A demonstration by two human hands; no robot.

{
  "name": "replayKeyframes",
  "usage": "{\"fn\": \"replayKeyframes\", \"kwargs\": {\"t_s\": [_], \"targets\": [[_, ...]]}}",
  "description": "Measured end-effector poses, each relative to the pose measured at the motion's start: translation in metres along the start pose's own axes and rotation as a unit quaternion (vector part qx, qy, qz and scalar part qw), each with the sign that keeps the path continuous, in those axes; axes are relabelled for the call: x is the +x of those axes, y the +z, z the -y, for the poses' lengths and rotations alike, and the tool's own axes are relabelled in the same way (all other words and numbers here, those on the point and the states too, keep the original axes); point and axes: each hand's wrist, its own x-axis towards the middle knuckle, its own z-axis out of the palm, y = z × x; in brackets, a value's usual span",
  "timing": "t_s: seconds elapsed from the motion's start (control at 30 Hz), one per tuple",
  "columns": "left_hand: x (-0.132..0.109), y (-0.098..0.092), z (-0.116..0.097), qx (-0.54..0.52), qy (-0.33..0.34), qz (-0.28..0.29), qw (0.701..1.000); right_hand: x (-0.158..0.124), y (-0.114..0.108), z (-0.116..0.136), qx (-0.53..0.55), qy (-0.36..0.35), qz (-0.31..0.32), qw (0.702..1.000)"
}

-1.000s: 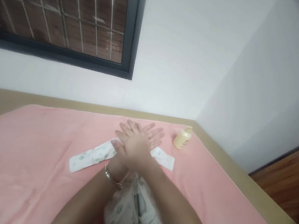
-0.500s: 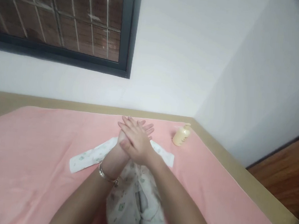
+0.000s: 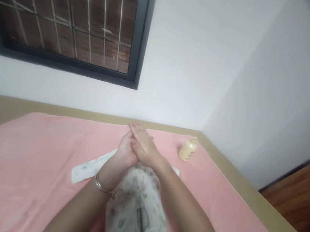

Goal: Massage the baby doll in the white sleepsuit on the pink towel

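My left hand (image 3: pixel 126 150), with a silver bracelet (image 3: pixel 103 186) at its wrist, is pressed palm to palm against my right hand (image 3: pixel 144 146). The right hand lies across the left with its fingers stretched out straight. Most of the left fingers are hidden behind it, though a few tips show past its edge. No object is visible between the palms. Below and behind them is a small white printed garment (image 3: pixel 134 202), its left sleeve (image 3: pixel 91 168) spread out and the right one mostly covered by my arm. Its middle bulges up between my forearms.
A pale yellow pump bottle (image 3: pixel 187 150) stands upright to the right of my hands. Everything rests on a pink cloth (image 3: pixel 42 156) over a tan surface (image 3: pixel 237 180). White walls (image 3: pixel 183 60) and a barred window (image 3: pixel 70 22) rise behind.
My right hand has slid over the left, and the fingers that were fanned apart are now closer together. The view has tilted slightly upward. The bottle stays in its place.
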Motion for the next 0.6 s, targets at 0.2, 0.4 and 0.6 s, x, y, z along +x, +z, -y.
{"fn": "replayKeyframes", "kwargs": {"t_s": [0.2,0.4,0.6], "targets": [[-0.001,-0.015,-0.009,0.189,0.107,-0.163,0.962,-0.024,0.015,-0.048,-0.013,-0.022,0.107,0.994],[-0.048,-0.100,0.054,0.707,0.228,0.105,0.661,-0.065,0.009,-0.103,0.055,0.170,0.002,0.984],[-0.060,-0.123,0.065,0.770,0.394,0.227,0.447,-0.046,0.034,-0.100,0.065,-0.023,0.154,0.986]]}}
